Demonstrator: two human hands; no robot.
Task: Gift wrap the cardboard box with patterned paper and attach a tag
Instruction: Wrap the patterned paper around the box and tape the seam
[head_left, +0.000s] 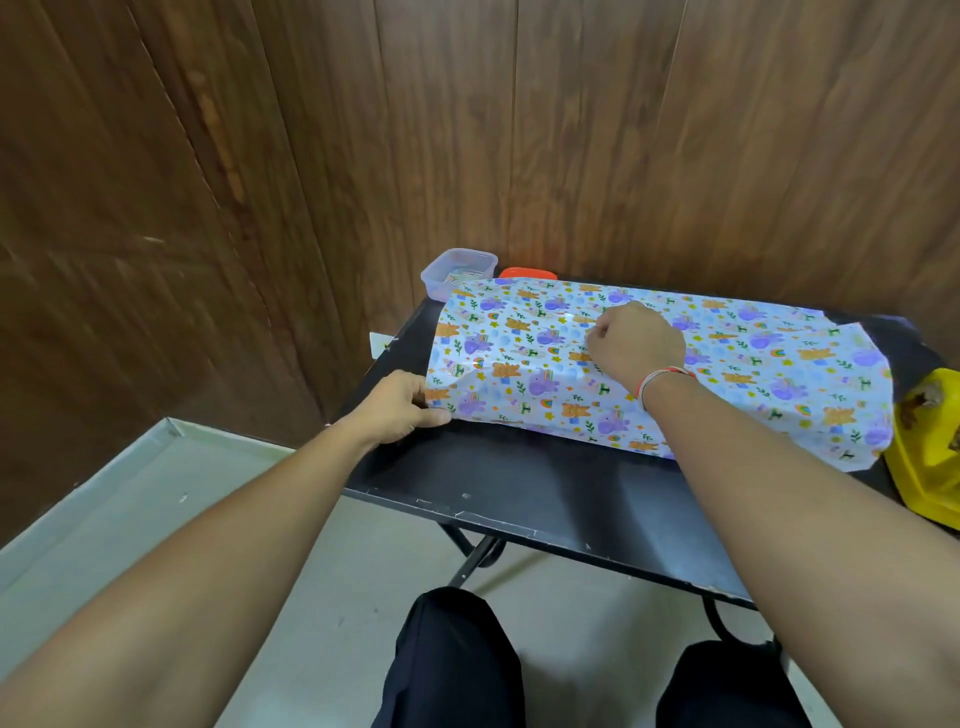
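Note:
Patterned paper (753, 364), pale blue with bears and purple animals, lies wrapped over a long shape on the black table (519, 483); the cardboard box itself is hidden under it. My left hand (400, 408) pinches the paper's open left end at its near corner. My right hand (631, 343) rests on top of the wrapped shape near its middle, fingers curled and pressing at the paper's seam. No tag shows.
A clear plastic tub (460, 270) stands at the table's far left corner, an orange lid (527, 273) beside it. A yellow object (930, 457) sits at the right edge. Wood-panelled walls close in behind and left. My knees are below the table's front edge.

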